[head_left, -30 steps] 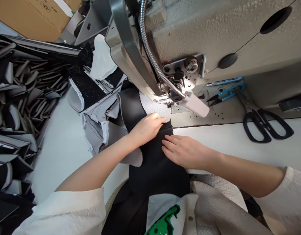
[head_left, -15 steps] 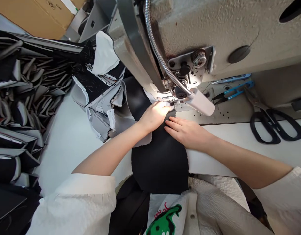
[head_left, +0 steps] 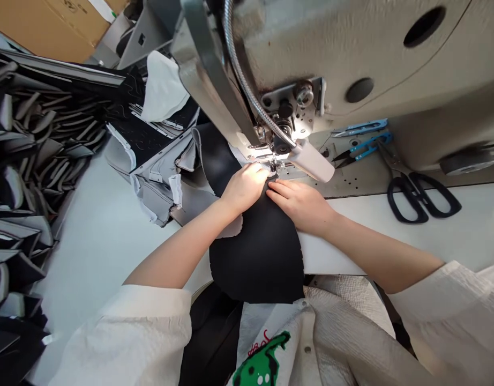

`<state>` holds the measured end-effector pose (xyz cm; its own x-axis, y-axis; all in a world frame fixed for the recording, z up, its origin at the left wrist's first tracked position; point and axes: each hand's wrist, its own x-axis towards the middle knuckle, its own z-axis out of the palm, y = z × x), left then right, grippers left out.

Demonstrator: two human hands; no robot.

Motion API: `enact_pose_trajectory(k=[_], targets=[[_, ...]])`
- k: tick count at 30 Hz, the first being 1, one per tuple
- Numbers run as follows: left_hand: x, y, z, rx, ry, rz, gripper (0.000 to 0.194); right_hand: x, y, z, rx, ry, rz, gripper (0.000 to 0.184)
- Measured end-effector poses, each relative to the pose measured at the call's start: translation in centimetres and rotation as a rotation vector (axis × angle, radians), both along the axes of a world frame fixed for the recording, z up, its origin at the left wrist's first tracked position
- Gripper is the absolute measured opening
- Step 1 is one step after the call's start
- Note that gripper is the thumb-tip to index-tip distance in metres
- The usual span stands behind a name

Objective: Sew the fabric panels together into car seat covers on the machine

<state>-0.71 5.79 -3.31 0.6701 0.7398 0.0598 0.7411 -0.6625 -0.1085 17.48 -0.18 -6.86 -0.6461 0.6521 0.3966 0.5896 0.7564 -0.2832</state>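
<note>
A black fabric panel with scalloped edges runs under the needle area of the sewing machine and hangs towards my lap. My left hand is closed on the panel's edge close to the presser foot, its fingertips partly hidden beside the light grey layer there. Just to the right, my right hand lies with outstretched fingers on the panel's right edge, fingertips almost at the foot. A grey-backed flap folds out beneath my left wrist.
Several sewn grey and black pieces lie left of the machine, with a white piece behind them. A large pile of similar pieces fills the far left. Black-handled scissors and blue thread snips lie at the right. A gooseneck lamp lights the needle.
The black panel has advanced towards the needle, and the light grey patch has mostly slipped under the machine. Both hands moved up with it, the right hand now nearer the foot.
</note>
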Motion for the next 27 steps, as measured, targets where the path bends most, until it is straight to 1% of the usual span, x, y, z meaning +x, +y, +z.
enact_pose_trajectory(k=[4, 7, 11, 14, 19, 24, 27], targets=[[-0.1, 0.2, -0.1, -0.047, -0.010, -0.058, 0.024, 0.0, -0.2, -0.2, 0.044, -0.021, 0.002, 0.042], [-0.1, 0.3, 0.0, -0.046, -0.011, -0.067, 0.024, -0.1, -0.3, -0.1, 0.060, -0.041, -0.013, 0.042], [-0.4, 0.1, -0.2, -0.060, -0.074, -0.059, 0.023, -0.3, -0.5, 0.0, 0.091, -0.087, -0.025, 0.042], [-0.8, 0.0, -0.8, -0.061, -0.134, -0.040, 0.023, -0.5, -0.6, -0.1, 0.112, -0.093, -0.027, 0.041], [-1.3, -0.3, -2.0, -0.013, -0.268, -0.007, 0.025, -0.5, -0.7, -0.3, 0.089, -0.073, -0.041, 0.042], [-1.6, -0.2, -2.2, 0.070, -0.410, 0.076, 0.025, -0.5, -0.8, 0.0, 0.032, -0.096, -0.077, 0.042], [-1.8, 0.1, -2.3, 0.037, -0.506, 0.104, 0.027, -0.5, -0.9, 0.4, 0.010, -0.115, -0.092, 0.043]])
